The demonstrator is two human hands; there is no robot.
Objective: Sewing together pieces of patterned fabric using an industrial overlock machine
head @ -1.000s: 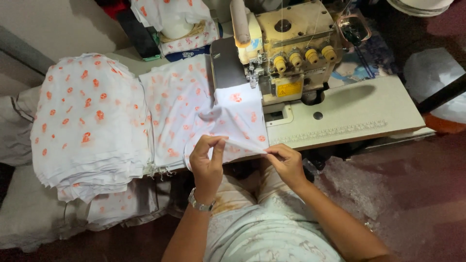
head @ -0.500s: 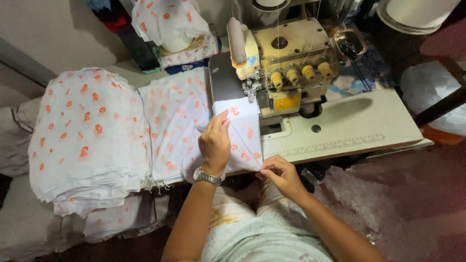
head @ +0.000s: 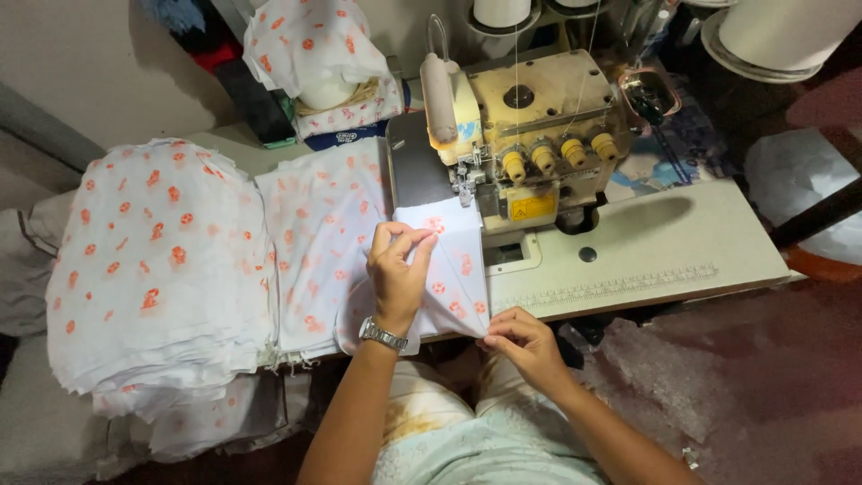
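1. Head view: the left hand (head: 398,269) lies palm-down on a folded piece of white cloth with orange prints (head: 449,269), its fingers (head: 409,241) bent together and pinching the cloth near its upper edge. A metal wristwatch (head: 383,335) sits on that wrist.
2. The right hand (head: 525,341), at about 4 o'clock from the left hand, has its fingers (head: 496,337) closed on the cloth's lower right corner, at the near edge of the counter (head: 682,251).
3. The cloth piece lies on the counter directly in front of the sewing machine (head: 530,153), its top edge just below the presser foot area (head: 467,175), at 12 o'clock from the left hand.
4. Four yellow tension knobs (head: 557,153) line the machine's front.
5. At 9 o'clock from the hands, a flat layer of the same printed fabric (head: 319,242) covers the counter, and further left a tall stack of printed fabric (head: 157,269) stands just beside it.
6. At 11 o'clock, behind the counter, more printed fabric is draped over a thread cone (head: 314,54).
7. At 2 o'clock, a large white thread cone (head: 777,36) stands behind the machine.
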